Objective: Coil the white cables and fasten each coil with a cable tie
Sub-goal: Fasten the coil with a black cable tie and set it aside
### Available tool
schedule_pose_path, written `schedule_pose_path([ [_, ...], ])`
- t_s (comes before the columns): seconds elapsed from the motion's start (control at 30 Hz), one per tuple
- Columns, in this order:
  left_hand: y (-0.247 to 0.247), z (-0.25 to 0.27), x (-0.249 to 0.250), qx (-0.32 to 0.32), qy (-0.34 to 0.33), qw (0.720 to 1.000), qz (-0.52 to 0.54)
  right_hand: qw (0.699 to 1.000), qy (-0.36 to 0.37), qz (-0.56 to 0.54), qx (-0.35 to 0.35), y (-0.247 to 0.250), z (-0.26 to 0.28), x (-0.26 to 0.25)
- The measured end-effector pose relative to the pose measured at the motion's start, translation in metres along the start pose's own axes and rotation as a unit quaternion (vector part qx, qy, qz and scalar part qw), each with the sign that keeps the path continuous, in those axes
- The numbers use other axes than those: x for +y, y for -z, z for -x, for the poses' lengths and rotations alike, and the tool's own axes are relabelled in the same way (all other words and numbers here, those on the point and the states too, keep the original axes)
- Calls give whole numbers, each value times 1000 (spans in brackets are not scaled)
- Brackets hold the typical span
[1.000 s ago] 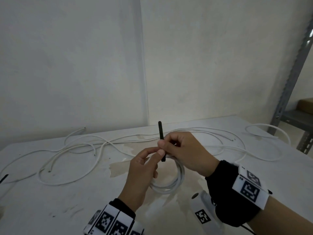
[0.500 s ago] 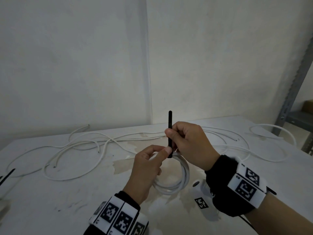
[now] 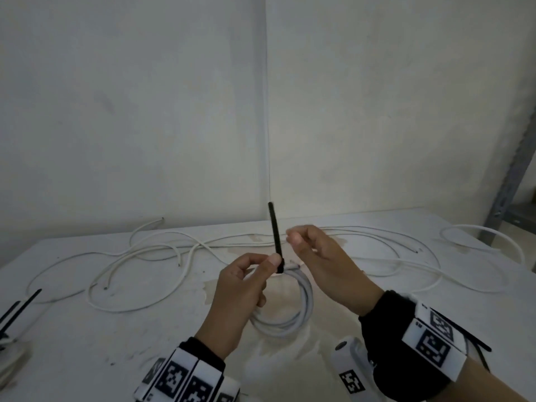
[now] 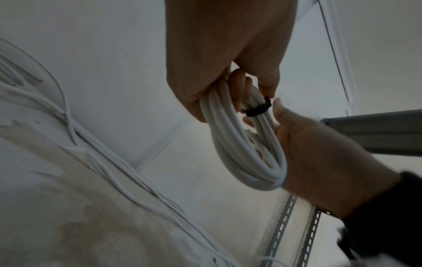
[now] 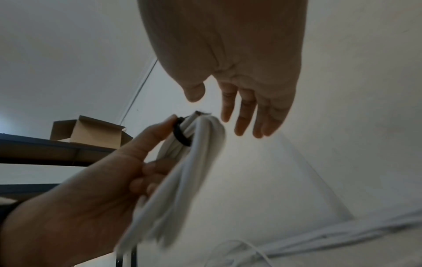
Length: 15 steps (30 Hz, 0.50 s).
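We go left to right across the head view. Spare black ties [image 3: 20,307] lie at the table's [image 3: 87,358] left edge, loose white cables [image 3: 139,274] sprawl over the back of the table, and a metal rack [image 3: 510,181] stands at the far right.

Our left hand [image 3: 240,288] holds the white coil [image 3: 293,309] above the table, fingers curled round its strands, thumb pressed at the black cable tie [image 3: 275,236]. The tie's free tail stands upright over the coil.

Our right hand [image 3: 324,268] sits just right of the tail, not touching it, fingers loosely bent in this view.

The left wrist view shows what the head view hides: the tie [image 4: 258,110] is a closed black band wrapped round the bundled strands of the coil [image 4: 246,144], and the left hand [image 4: 219,54] curls through the loop.

The right wrist view shows the right hand [image 5: 239,72] with fingers [image 5: 244,115] straight and apart, holding nothing, just beside the coil [image 5: 182,171]. It also shows the band [image 5: 180,133] from the other side and the left thumb against it. An open cardboard box [image 5: 91,131] sits on a shelf there; we cannot tell what is inside.

Half a second ago the right hand was pinching the tail; now it has let go. The tail sticks up longer than a second ago.
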State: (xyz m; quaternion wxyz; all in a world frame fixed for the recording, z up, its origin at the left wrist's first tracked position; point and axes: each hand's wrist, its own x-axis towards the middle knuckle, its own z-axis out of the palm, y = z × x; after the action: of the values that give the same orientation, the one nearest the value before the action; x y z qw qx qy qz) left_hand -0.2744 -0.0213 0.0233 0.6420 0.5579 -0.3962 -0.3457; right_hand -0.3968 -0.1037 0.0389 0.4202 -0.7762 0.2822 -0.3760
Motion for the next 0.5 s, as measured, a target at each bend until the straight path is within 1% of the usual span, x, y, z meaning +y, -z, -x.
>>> schedule_pose_path([
  [0.07, 11, -3, 1, 24, -1, 1000, 18, 998, -51, -31, -34, -7, 4, 7],
  [0.13, 22, -5, 1, 40, -2, 998, 38, 988, -105, -89, -75, -19, 9, 8],
  [0.17, 26, -5, 0, 44, 1, 998, 45, 983, -117, -105, -91, -26, 11, 7],
  [0.23, 36, -5, -3, 45, 13, 998, 50, 979, -120, -128, -103, -39, 11, 7],
  [0.37, 62, 0, -8, 27, 58, 997, 33, 975, -122, -174, -67, -66, 9, 8],
  [0.43, 79, 5, -10, 28, 50, 998, -19, 975, -119, -183, -47, -78, 6, 8],
  [0.5, 96, 11, -11, 26, 36, 997, -67, 973, -125, -192, -40, -88, 3, 7],
])
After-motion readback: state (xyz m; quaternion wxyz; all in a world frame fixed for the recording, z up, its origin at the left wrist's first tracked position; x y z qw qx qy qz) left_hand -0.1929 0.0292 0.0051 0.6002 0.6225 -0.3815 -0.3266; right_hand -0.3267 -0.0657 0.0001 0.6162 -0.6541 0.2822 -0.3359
